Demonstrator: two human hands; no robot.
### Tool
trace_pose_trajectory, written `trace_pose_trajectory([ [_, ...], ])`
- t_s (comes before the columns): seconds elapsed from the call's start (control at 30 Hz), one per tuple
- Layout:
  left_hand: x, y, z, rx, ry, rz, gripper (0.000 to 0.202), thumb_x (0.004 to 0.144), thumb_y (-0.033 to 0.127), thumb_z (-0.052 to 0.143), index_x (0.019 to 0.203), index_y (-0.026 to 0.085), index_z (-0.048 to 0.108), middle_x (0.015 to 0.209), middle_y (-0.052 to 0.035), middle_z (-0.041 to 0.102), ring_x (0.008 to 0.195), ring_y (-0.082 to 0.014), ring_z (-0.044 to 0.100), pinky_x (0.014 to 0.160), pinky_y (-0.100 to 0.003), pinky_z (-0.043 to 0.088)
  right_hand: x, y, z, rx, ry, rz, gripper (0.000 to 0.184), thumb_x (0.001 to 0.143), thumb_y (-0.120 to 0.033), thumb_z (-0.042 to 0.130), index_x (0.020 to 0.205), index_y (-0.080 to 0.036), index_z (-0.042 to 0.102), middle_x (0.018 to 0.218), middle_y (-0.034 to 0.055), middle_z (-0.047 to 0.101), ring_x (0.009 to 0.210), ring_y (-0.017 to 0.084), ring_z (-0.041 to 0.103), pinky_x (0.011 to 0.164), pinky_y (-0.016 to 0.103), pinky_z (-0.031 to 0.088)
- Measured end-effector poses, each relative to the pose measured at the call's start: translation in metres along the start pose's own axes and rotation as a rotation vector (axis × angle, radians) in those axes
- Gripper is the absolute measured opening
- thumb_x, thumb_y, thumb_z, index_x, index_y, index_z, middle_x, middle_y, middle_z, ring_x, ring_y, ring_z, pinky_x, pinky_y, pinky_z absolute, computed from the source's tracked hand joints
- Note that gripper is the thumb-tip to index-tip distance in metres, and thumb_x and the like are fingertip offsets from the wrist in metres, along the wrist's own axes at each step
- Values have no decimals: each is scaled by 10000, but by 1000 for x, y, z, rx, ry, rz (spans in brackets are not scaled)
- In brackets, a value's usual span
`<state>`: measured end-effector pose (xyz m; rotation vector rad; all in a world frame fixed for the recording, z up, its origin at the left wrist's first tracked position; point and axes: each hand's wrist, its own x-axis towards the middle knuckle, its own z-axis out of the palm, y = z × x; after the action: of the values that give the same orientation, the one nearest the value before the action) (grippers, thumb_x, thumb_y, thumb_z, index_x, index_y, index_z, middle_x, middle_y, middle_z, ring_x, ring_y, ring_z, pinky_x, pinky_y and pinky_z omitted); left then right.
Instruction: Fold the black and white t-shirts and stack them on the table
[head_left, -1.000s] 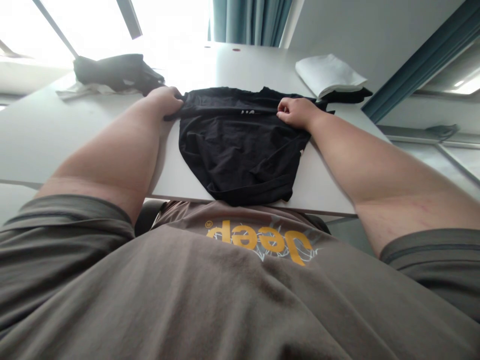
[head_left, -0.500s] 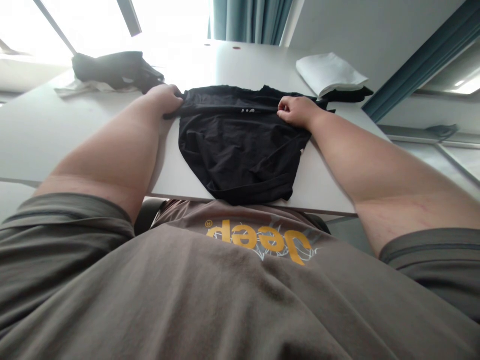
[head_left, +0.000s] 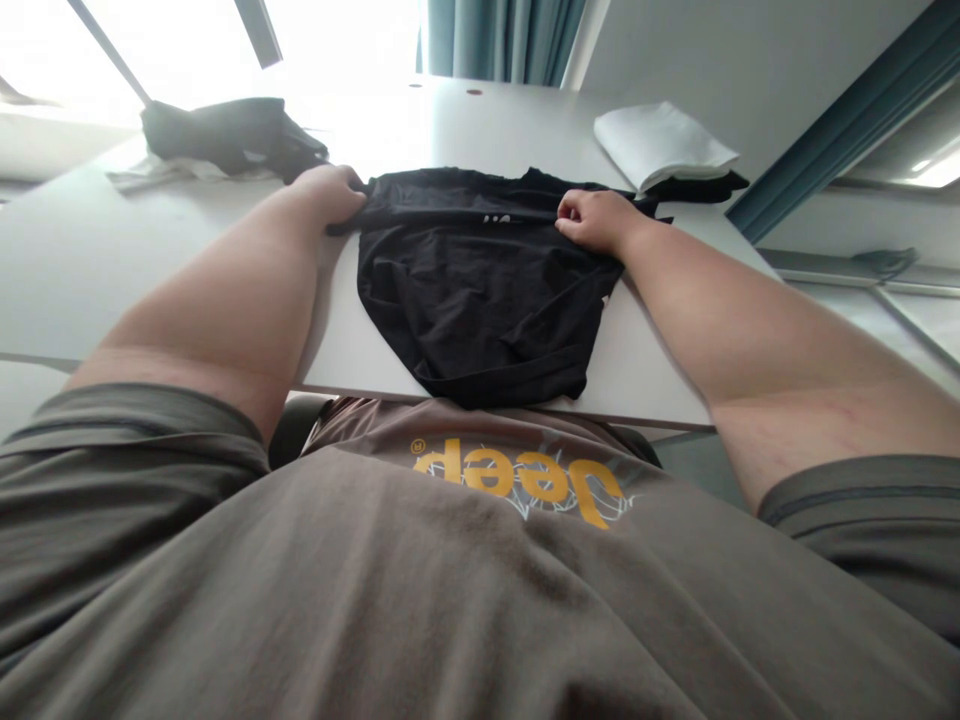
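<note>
A black T-shirt (head_left: pixel 480 300) lies spread on the white table, its hem close to the near edge and its collar away from me. A small pale print shows on its upper part. At its upper left, my left hand (head_left: pixel 337 195) is closed on the sleeve, the fingertips partly hidden by the hand. My right hand (head_left: pixel 596 218) rests on the upper right of the shirt, fingers curled and pinching the fabric near the shoulder. The cloth between the hands lies fairly flat, with wrinkles lower down.
A heap of dark and white clothes (head_left: pixel 225 135) sits on the table's left side. Folded white cloth (head_left: pixel 664 145) lies on a black piece at the back right. The white table's (head_left: pixel 652 370) near edge runs just before my body. Teal curtains (head_left: pixel 502 40) hang behind.
</note>
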<state>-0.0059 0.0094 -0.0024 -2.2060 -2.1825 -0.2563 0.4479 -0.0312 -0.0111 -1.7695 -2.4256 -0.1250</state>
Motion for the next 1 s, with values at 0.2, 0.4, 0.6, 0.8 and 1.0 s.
trace_pose_trajectory([
  [0.2, 2, -2, 0, 16, -8, 11, 560, 903, 454, 691, 1412, 222, 724, 1315, -70, 711, 1130, -315, 616, 1024, -466, 531, 1, 2, 2, -7, 31, -11, 329, 995, -325, 579, 1232, -145, 717, 1171, 135, 755, 1004, 266, 660, 888, 357, 462],
  [0.4, -2, 1, -2, 1, -6, -13, 577, 917, 488, 708, 1426, 216, 712, 1346, -76, 700, 1125, -313, 611, 1031, -461, 520, -1, -1, -1, 4, 30, -6, 328, 989, -318, 580, 1235, -156, 725, 1183, 140, 751, 1013, 273, 658, 904, 368, 467],
  [0.6, -5, 5, -4, 6, -6, -12, 565, 922, 450, 717, 1430, 202, 708, 1370, -89, 694, 1171, -340, 618, 1046, -475, 519, -1, -2, -1, -5, 35, -4, 324, 986, -318, 585, 1229, -158, 727, 1156, 134, 751, 1009, 278, 667, 900, 366, 473],
  [0.8, -4, 4, -3, 26, -5, -13, 571, 924, 474, 698, 1426, 201, 715, 1360, -85, 697, 1149, -327, 621, 1026, -451, 528, -2, -3, -2, -4, 22, -6, 337, 998, -311, 576, 1252, -144, 722, 1186, 140, 748, 1016, 272, 661, 912, 370, 464],
  [1.0, 1, -1, 0, 30, -2, -13, 620, 909, 514, 691, 1454, 220, 693, 1356, -59, 700, 1148, -312, 593, 1028, -450, 520, -3, -5, -3, -11, 20, 8, 336, 997, -307, 572, 1254, -148, 720, 1179, 138, 752, 1036, 280, 657, 919, 376, 457],
])
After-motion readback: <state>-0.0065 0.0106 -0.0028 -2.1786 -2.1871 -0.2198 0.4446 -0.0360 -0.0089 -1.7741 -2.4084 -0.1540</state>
